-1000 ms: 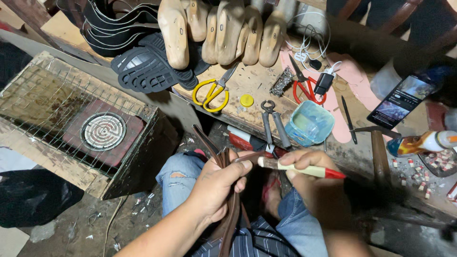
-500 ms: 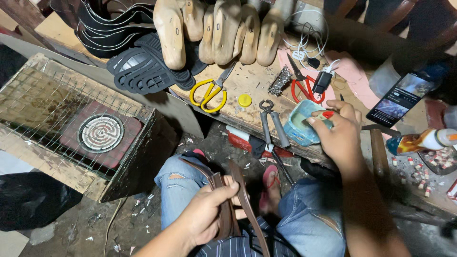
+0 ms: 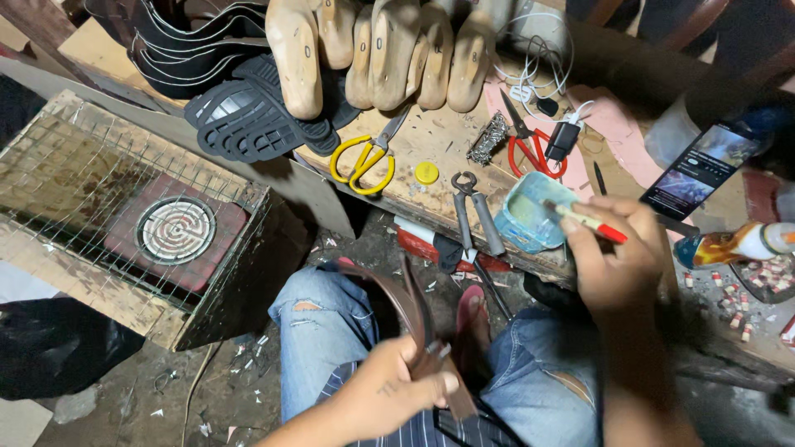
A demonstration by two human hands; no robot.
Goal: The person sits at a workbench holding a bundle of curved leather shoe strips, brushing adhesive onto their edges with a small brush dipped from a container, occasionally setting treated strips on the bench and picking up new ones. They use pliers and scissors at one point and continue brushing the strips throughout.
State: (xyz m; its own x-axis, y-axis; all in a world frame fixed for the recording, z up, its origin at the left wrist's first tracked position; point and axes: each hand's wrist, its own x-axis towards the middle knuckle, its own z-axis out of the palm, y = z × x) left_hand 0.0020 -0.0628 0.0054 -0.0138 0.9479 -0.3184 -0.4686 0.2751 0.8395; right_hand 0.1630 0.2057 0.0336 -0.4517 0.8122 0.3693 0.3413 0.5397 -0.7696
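Since 0.5 s ago the right hand (image 3: pixel 617 265) has barely shifted: it stays out over the bench edge at the light-blue tin (image 3: pixel 530 211), where 1.0 s ago it sat down at the lap beside the other hand. Left hand (image 3: pixel 397 389) has stayed low over the lap, grip unchanged.

Right arm: forearm runs up from the bottom right, wrist bent forward, back of hand toward the camera. Fingers pinch a slim brush (image 3: pixel 584 221) with a pale shaft and red end; its tip lies inside the tin. Narrow pinch grip, closed on the brush.

Left arm: forearm enters from the bottom centre, hand curled into a loose fist over the blue jeans (image 3: pixel 319 335). It clasps dark brown leather straps (image 3: pixel 414 314), which arc up and to the left from the fist, above the knees. Closed grip, holding the straps.

Bench (image 3: pixel 439 141), wooden, beyond the knees:
- yellow-handled scissors (image 3: pixel 364 161), left of the tin
- yellow cap (image 3: pixel 426 172) just beside them
- metal pincers (image 3: pixel 472 211) overhanging the edge, just beside the tin
- red-handled scissors (image 3: pixel 530 145) behind the tin
- row of pale wooden shoe lasts (image 3: pixel 381 50) at the back
- black soles (image 3: pixel 244 116) stacked to their left
- phone (image 3: pixel 696 170), screen lit, to the right

Wire-mesh crate (image 3: pixel 108 215) on the floor at left holds a coil hotplate (image 3: pixel 175 230).
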